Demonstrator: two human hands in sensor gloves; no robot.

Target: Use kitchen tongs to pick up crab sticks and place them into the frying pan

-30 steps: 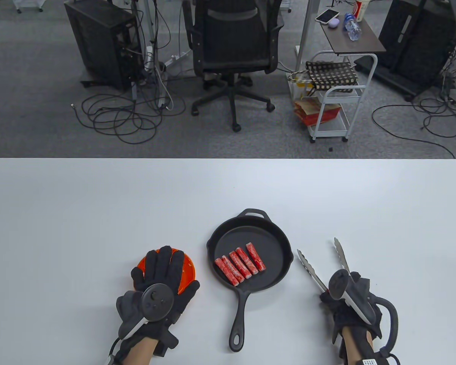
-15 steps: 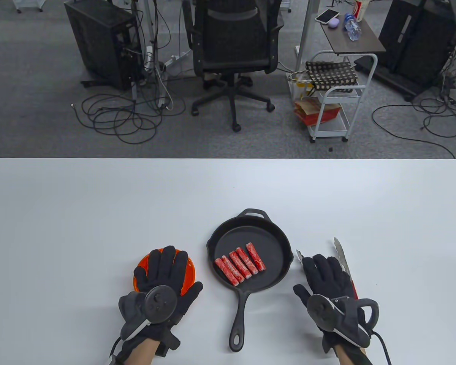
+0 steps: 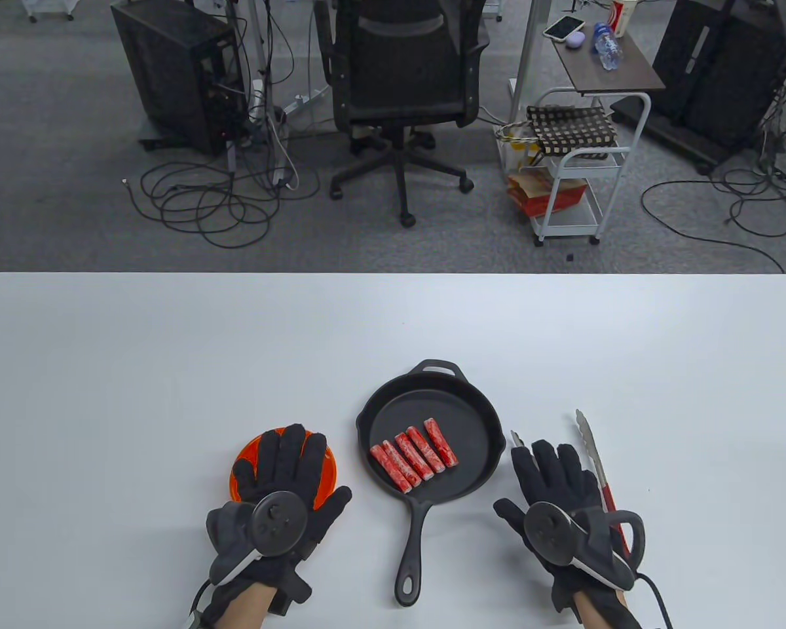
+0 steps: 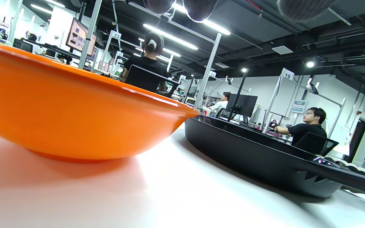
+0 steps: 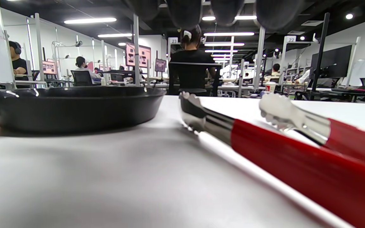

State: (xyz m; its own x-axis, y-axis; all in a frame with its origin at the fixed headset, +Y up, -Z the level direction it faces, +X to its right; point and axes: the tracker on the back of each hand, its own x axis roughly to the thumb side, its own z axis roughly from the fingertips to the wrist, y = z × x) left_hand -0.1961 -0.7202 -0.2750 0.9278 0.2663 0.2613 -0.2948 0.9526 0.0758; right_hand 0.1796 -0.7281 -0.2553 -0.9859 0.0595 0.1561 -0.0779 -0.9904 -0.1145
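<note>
Several red crab sticks (image 3: 413, 462) lie side by side in the black frying pan (image 3: 478, 419), whose handle points toward the near edge. My left hand (image 3: 281, 478) lies flat with straight fingers over the orange plate (image 3: 245, 452); the plate's underside (image 4: 74, 110) fills the left wrist view beside the pan (image 4: 258, 158). My right hand (image 3: 563, 485) lies flat on the table right of the pan, fingers straight, over the left arm of the red-handled metal tongs (image 3: 596, 458). The tongs (image 5: 280, 148) rest on the table, spread apart, with no hand gripping them.
The white table (image 3: 170, 367) stretches wide to the left, right and back. Beyond its far edge stand an office chair (image 3: 403, 85), a white trolley (image 3: 576, 170) and floor cables. People sit at desks in the wrist views' background.
My right hand let go of the tongs, turned palm down and settled flat on the table beside the pan. The tongs stayed where they lay. My left hand barely shifted on the plate.
</note>
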